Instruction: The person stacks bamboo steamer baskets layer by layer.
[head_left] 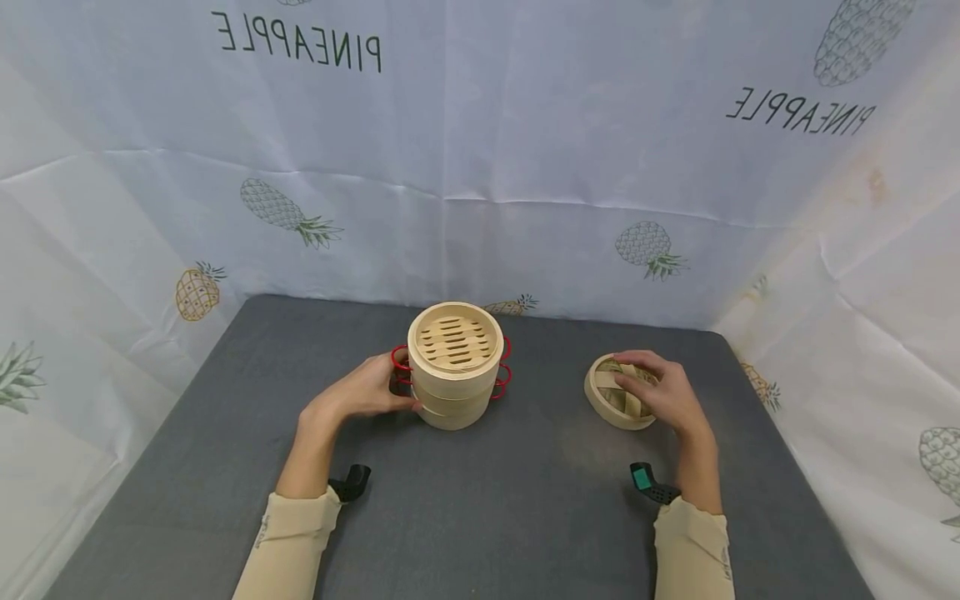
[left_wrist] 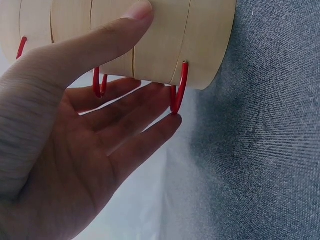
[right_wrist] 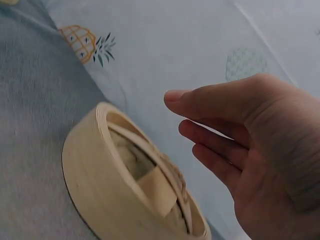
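A round bamboo steamer (head_left: 454, 375) stands in stacked tiers with red loop handles on its sides, its slatted top tier uncovered. My left hand (head_left: 365, 385) holds its left side. In the left wrist view, the thumb (left_wrist: 138, 11) lies on the bamboo wall and the fingers reach around by the red handles (left_wrist: 179, 89). Farther right, the woven bamboo lid (head_left: 600, 398) lies on the table. My right hand (head_left: 671, 392) hovers over the lid's right side; in the right wrist view its loosely bent fingers (right_wrist: 215, 145) stand apart from the rim (right_wrist: 102, 117).
A dark grey cloth covers the table (head_left: 517, 500). Behind and beside it hangs a white curtain (head_left: 480, 150) printed with pineapples, close to the table's back edge. Black wrist devices (head_left: 351, 483) sit on both wrists.
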